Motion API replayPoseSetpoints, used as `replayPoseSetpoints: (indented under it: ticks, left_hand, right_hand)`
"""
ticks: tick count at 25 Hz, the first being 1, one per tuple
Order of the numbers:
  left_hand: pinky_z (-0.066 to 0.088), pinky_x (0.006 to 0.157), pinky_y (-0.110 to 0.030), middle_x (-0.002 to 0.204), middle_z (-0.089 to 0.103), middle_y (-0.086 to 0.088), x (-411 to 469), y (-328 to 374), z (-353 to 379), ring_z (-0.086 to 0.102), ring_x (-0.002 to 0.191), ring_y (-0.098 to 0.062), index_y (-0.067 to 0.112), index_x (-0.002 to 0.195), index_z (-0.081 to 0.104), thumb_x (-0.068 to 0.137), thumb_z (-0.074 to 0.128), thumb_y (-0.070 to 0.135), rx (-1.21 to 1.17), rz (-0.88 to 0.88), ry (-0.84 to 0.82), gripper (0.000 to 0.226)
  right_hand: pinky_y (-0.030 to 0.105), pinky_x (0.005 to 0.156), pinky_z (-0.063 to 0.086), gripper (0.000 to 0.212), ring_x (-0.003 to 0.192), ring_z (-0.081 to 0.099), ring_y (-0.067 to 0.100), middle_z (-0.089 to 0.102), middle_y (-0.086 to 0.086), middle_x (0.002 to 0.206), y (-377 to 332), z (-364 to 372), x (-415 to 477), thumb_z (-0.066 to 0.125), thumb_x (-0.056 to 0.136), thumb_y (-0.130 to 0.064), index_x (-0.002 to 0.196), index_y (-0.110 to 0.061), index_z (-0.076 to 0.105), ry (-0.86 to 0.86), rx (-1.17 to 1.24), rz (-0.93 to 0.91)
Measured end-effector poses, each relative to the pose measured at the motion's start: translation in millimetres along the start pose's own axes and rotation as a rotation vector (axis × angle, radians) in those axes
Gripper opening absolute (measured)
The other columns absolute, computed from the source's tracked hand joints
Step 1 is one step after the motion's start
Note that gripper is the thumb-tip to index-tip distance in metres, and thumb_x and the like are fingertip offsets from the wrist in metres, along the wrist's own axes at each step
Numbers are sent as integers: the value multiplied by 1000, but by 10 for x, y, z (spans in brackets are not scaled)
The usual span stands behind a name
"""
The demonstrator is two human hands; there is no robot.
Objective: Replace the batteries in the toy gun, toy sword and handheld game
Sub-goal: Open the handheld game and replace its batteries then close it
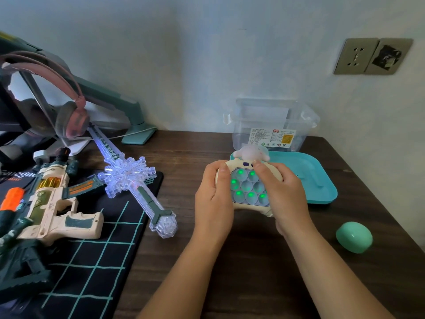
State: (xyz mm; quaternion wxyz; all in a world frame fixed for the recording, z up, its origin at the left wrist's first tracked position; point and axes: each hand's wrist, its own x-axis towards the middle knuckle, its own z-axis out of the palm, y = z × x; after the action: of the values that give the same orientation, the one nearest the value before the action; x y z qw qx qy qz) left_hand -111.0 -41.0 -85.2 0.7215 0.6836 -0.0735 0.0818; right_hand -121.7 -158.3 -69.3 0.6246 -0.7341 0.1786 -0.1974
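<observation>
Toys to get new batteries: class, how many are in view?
3. The gun lies far left on the mat; the sword lies right of it; the game is held by the left hand and right hand. None seems hidden.

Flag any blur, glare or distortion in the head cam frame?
Head view: soft, even daylight with no hard shadows; the lit green bubbles on the handheld game bloom slightly; the lit toy sword glows at its guard; the toy gun near the left edge looks soft; wide-angle bending tilts the wall socket at top right.
</observation>
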Motion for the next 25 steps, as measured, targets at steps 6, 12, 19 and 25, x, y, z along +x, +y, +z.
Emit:
replayPoseSetpoints:
  ticks: [6,12,19,25]
  left_hand:
    - [58,78,-37,98,71,5,18,-33,11,69,94,-11,24,105,63,100,42,40,-32,-24,-14,27]
    - [58,79,-47,100,72,3,38,-56,-4,69,97,-16,25,105,64,96,43,44,-54,-51,-5,29]
    - [55,85,-33,102,73,2,64,-79,-16,69,100,-17,22,103,65,97,43,39,-76,-53,34,29]
    - [52,76,-20,99,72,3,59,-84,-17,68,95,-11,19,103,65,102,43,33,-67,-46,29,26]
  right_hand:
    - [34,74,59,25,88,68,12,69,-8,95,19,5,5,64,79,-52,94,-33,62,12,2,7]
    - [24,66,56,16,83,68,6,68,-13,90,11,7,-21,61,83,-51,89,-36,59,-35,14,-23]
    - [4,48,42,18,67,61,-14,65,-20,79,12,-10,-22,45,96,-33,87,-30,60,-121,72,17]
    - [19,71,51,22,90,63,6,64,-13,98,29,9,-19,55,88,-46,102,-31,59,-104,-7,-18]
